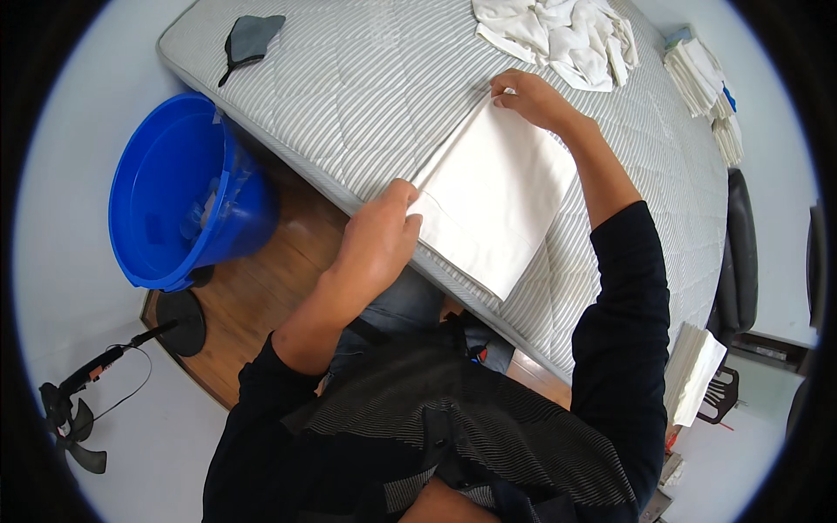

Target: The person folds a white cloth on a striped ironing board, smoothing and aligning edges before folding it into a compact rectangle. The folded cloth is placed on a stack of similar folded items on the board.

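A folded white cloth [494,189] lies flat on a striped mattress [366,104], close to its front edge. My left hand [386,229] pinches the cloth's near left corner between thumb and fingers. At the far left corner, my right hand [533,98] grips the same cloth, its fingertips bent around the edge. Between both hands the left edge of the cloth runs straight. Beyond my right hand sits a crumpled heap of white cloth [569,42].
A dark grey cloth piece [254,40] lies at the mattress's far left. Left of the mattress stands a large blue bin [170,131] with some litter inside. Folded white stacks [696,78] and another stack [694,376] are at the right, near a black chair [739,255]. A fan [78,418] is lower left.
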